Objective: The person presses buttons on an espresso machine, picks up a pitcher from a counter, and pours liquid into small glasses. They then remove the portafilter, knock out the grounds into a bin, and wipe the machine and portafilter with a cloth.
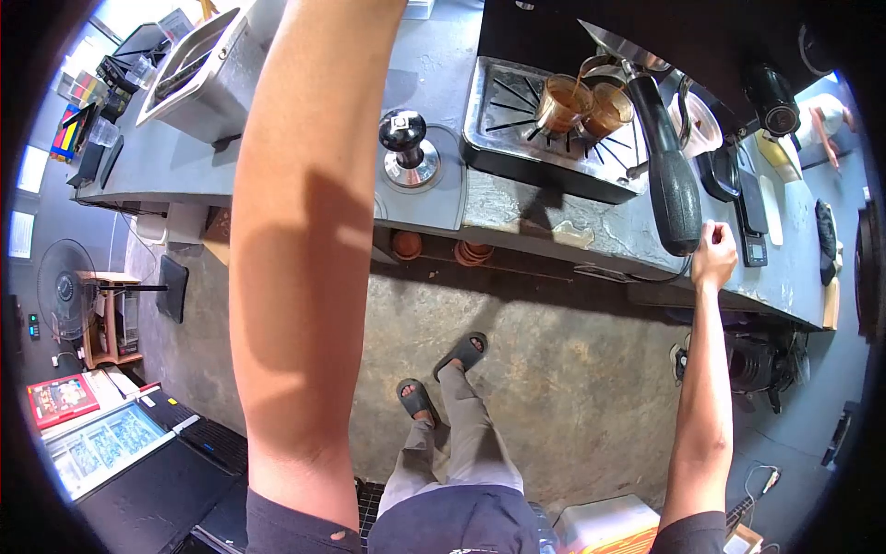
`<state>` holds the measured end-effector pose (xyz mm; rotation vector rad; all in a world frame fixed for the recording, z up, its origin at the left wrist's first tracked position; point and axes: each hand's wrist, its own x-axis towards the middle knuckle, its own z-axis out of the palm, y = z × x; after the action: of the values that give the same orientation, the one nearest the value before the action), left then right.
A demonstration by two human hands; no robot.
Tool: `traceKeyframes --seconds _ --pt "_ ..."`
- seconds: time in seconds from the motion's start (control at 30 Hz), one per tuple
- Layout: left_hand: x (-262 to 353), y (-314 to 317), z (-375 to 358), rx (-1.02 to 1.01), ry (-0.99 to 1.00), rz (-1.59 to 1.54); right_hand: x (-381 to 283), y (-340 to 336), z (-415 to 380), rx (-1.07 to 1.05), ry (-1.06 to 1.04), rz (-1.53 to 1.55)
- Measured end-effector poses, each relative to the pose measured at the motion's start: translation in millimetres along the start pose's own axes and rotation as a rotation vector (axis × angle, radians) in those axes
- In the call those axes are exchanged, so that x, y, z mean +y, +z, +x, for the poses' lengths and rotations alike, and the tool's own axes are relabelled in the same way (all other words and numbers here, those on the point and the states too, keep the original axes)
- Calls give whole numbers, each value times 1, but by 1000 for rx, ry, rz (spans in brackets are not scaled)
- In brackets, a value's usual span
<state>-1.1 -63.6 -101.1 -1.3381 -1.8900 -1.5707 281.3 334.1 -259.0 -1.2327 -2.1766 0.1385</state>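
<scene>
My left arm stretches up across the view, and its hand lies beyond the top edge. My right hand is at the counter's front edge, fingers curled closed, beside the end of the black portafilter handle. Whether anything is inside those fingers is hidden. The portafilter is fixed in the espresso machine. Below its spout, brown coffee runs into a glass, and a second glass with coffee stands against it. Both sit on the metal drip tray. A black-knobbed tamper stands upright on a grey mat.
A steel container stands on the counter at left. Right of the machine are a small scale and a clear plastic cup. Terracotta saucers sit below the counter. A fan and an open-topped freezer are at left.
</scene>
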Motion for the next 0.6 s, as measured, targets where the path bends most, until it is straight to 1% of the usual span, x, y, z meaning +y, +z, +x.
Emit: traceKeyframes --seconds 0.23,0.3,0.37,0.4,0.43,0.47,0.5,0.57,0.6 --pt "30 31 86 30 260 68 -8 -4 -2 16 33 -5" --pt "31 29 97 -35 296 69 -13 -6 -3 14 39 14" --pt "30 21 99 -195 276 -36 -11 -5 -3 12 50 26" --pt "29 31 96 -98 284 -66 -10 -4 -3 10 54 32" --pt "30 40 96 7 243 -67 -11 -4 -3 11 65 23" --pt "36 50 95 111 200 -71 -11 -4 -4 11 61 21" --pt "53 58 93 223 110 -47 -11 -5 -4 13 56 20" --pt "56 56 90 210 59 -46 -11 -5 -4 14 51 22" --pt "45 44 88 86 101 -71 -12 -5 -4 15 51 25"
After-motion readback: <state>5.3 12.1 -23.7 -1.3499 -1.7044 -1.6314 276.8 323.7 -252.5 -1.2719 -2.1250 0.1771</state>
